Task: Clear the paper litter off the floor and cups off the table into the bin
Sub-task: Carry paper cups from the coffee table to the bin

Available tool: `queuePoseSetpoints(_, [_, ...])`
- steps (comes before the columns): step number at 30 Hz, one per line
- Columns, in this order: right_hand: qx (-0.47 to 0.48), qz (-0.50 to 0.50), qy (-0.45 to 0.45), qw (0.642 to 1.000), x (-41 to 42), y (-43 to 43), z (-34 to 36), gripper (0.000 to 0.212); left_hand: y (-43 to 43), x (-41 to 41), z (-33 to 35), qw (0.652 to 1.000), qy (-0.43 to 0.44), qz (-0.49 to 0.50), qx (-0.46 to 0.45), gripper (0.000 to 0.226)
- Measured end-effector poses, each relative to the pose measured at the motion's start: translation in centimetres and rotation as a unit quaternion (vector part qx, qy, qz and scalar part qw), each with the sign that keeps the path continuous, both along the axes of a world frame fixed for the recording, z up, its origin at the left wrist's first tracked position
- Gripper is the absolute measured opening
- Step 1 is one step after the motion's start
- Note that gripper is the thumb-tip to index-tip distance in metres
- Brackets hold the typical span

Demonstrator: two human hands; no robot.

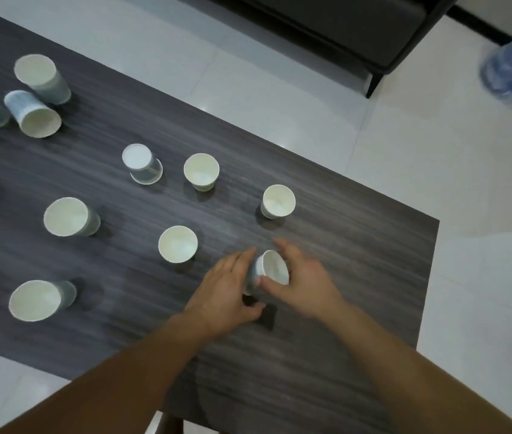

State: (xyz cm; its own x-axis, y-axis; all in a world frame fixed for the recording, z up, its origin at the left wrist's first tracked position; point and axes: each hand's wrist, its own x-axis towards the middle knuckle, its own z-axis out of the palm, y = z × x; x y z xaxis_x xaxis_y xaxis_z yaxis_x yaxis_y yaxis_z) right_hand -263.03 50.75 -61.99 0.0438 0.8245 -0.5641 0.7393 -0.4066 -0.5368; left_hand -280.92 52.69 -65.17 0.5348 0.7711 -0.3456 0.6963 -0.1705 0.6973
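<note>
A small white paper cup with a pale blue-grey wall (275, 266) sits tipped on the dark wood-grain counter (358, 261). Its long axis slants from its base on the left to its open mouth on the right. The right hand (303, 283) has the grip, thumb and fingers curled round the cup's rim. The left hand (228, 288), fingers straight and released, touches the cup's base side. Other paper cups (178, 248) stand apart, left of and beyond this cup. The right hand looks best placed to lift.

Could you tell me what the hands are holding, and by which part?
The right hand grips a tilted paper cup round its rim. The left hand, fingers straight, lies alongside its wall.
</note>
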Motion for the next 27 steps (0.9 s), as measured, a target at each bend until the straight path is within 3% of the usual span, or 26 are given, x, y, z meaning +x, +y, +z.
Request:
queuePoseSetpoints(4, [-0.011,0.047,0.086,0.995,-3.1,1.5,0.8,0.093,1.0,-3.3,0.3,0.999,-0.044,0.026,0.0,0.072])
queuePoseSetpoints(6, [0.053,0.06,0.02,0.997,-2.8,3.3,0.3,0.089,0.8,-5.2,-0.1,0.998,-0.033,0.052,0.004,0.071])
queuePoseSetpoints(9, [0.188,0.006,-0.15,0.971,-0.4,7.6,-1.3,0.076,-0.4,-8.0,-0.9,0.996,0.002,0.086,-0.038,0.092])
queuePoseSetpoints(12, [0.102,0.045,-0.227,0.967,1.2,10.9,-3.4,0.09,-2.4,-9.8,-1.5,0.994,0.015,0.087,-0.066,0.108])
queuePoseSetpoints(14, [0.05,0.084,-0.235,0.967,1.2,11.7,-4.6,0.094,-3.6,-10.3,-1.7,0.994,0.026,0.08,-0.071,0.102])
queuePoseSetpoints(20, [-0.004,0.11,-0.236,0.965,-1.5,7.7,-5.3,0.068,-4.4,-9.4,0.2,0.995,0.041,0.087,-0.028,0.081])
queuePoseSetpoints(27, [0.014,0.049,-0.182,0.982,-1.9,1.9,0.8,0.067,-0.6,-6.5,7.6,0.995,0.032,0.082,0.036,0.08])
